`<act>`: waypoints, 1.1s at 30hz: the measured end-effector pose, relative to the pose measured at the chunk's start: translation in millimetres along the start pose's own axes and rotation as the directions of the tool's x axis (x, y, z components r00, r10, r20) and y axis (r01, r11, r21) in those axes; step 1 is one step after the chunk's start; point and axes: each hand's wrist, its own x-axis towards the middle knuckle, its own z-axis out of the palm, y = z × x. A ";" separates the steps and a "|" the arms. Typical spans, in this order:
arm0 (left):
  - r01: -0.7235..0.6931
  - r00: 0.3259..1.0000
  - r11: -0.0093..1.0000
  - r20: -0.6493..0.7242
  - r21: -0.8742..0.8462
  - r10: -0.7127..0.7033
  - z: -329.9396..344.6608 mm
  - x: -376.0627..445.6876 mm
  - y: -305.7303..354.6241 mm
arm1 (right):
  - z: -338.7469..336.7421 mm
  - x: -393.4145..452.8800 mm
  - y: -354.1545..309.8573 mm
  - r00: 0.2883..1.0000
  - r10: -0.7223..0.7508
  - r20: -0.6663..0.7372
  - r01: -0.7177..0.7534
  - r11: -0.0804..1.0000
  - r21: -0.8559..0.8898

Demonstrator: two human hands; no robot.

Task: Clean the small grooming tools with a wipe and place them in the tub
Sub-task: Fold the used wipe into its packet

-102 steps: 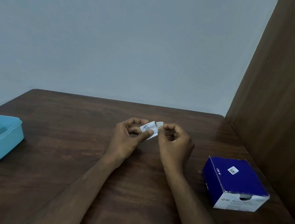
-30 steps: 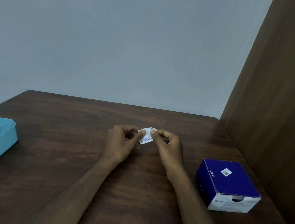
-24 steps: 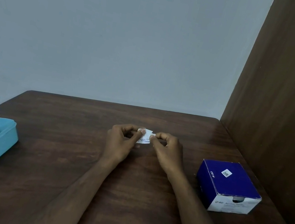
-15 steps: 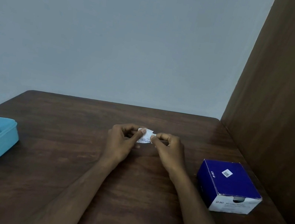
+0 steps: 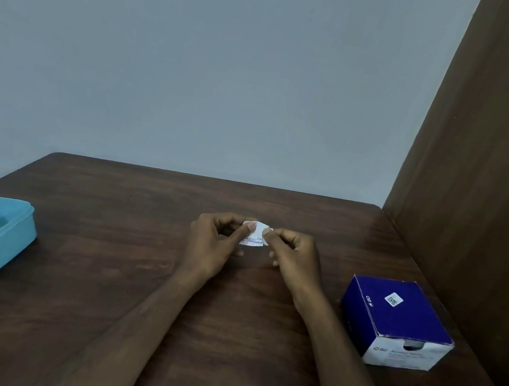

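A small white wipe packet (image 5: 254,235) with blue print sits between both hands just above the middle of the table. My left hand (image 5: 212,246) pinches its left side with thumb and fingers. My right hand (image 5: 294,260) pinches its right edge the same way. The light blue plastic tub (image 5: 7,244) rests on the table at the far left, partly cut off by the frame edge. No grooming tools are visible.
A blue and white box of alcohol swabs (image 5: 393,320) stands on the right of the dark wooden table (image 5: 127,222). A brown wooden panel (image 5: 488,198) rises along the table's right side. A plain grey wall stands behind.
Both hands have kept hold of the packet and shifted their pinch slightly; the packet turned a little between the fingers. The tub and box have stayed in place.
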 end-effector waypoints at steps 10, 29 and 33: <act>-0.045 0.999 0.996 0.007 -0.073 0.046 2.2 -0.9 1.2 | -2.3 0.1 -7.4 0.992 0.030 0.125 -0.055 0.977 0.206; -0.065 0.997 0.996 -0.023 0.059 0.067 1.4 -1.8 -2.2 | 1.6 -2.7 -7.3 0.995 0.093 -0.037 -0.082 0.970 0.229; -0.074 0.997 0.996 -0.022 0.051 0.075 3.1 -3.3 -1.2 | 2.5 -3.6 -5.4 0.999 0.054 -0.005 -0.053 0.989 0.141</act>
